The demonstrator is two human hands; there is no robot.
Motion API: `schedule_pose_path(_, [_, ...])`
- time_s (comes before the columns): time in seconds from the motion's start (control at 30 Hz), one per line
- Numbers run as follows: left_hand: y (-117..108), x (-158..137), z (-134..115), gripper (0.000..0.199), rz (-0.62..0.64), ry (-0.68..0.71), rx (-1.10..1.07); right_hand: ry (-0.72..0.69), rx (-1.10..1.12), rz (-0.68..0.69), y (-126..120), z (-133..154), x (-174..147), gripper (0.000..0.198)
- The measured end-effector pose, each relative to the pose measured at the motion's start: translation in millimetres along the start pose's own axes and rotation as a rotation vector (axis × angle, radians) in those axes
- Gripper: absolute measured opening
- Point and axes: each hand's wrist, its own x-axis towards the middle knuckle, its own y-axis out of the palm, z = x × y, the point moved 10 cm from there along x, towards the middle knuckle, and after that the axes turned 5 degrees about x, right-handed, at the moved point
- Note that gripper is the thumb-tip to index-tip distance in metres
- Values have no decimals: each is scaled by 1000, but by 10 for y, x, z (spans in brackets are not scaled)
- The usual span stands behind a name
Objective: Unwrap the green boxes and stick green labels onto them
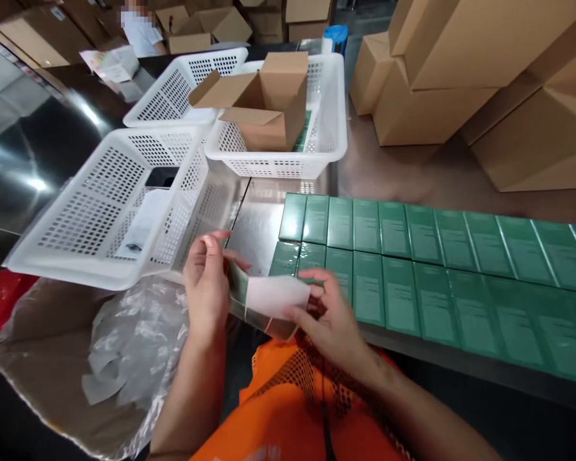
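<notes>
A short strip of labels (276, 296), white in the middle with a green patch at its left and a see-through band along its lower side, stretches between my two hands. My left hand (205, 282) is closed at the strip's left end, its thumb up against the fingers. Thumb and fingers of my right hand (333, 317) pinch the strip's right end. Just beyond and to the right stand two long rows of green film-wrapped boxes (393, 227), the nearest ones close to my right hand. Exactly how the left fingertips grip the strip is partly hidden.
White perforated baskets (170, 269) stand at left and back, one with a black object and a printed sheet inside. An open carton (288, 131) sits in another. A plastic-lined bin (48, 378) with film scraps is lower left. Cartons (432, 109) are stacked back right; a person (141, 32) stands far back.
</notes>
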Motion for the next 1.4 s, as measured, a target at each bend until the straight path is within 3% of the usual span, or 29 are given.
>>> schedule_pose_path(0.07, [104, -8, 159, 55, 223, -139, -81, -50, -54, -110, -166, 71, 86, 46])
schedule_pose_path(0.13, [133, -83, 296, 53, 365, -232, -97, -192, -243, -231, -312, 309, 112, 41])
schedule_pose_path(0.23, [60, -172, 378, 30, 370, -236, -95, -563, -585, -426, -292, 855, -41, 27])
schedule_pose_path(0.33, [52, -259, 301, 22, 369, -144, -80, -807, -666, -341, 39, 1145, -133, 19])
schedule_pose_path(0.43, [70, -337, 199, 16, 403, -77, -54, -820, -594, -191, 279, 1198, -67, 18])
schedule_pose_path(0.6, [37, -383, 167, 14, 434, -36, -32, -557, -459, -110, 293, 997, 152, 22])
schedule_pose_path(0.67, [44, -393, 202, 9, 462, -38, -49, -517, -440, -110, 271, 942, 172, 19])
schedule_pose_path(0.8, [48, -396, 271, 22, 486, -63, -173, -675, -539, -209, 250, 1024, 67, 9])
schedule_pose_path(0.97, [11, -336, 364, 33, 413, -181, -268, -928, -837, -196, 486, 1085, -98, 18])
schedule_pose_path(1.17, [-25, -284, 477, 31, 338, -265, -181, -1068, -1078, -244, 680, 977, -180, 14])
schedule_pose_path(1.23, [-89, -236, 562, 35, 308, -306, -148, -1201, -1059, -147, 783, 913, -325, 14])
schedule_pose_path(1.3, [-218, -119, 611, 40, 258, -317, -103, -1336, -1017, 86, 901, 822, -545, 19])
schedule_pose_path(1.4, [-446, 150, 588, 44, 208, -307, 4, -1312, -863, 341, 812, 889, -773, 22])
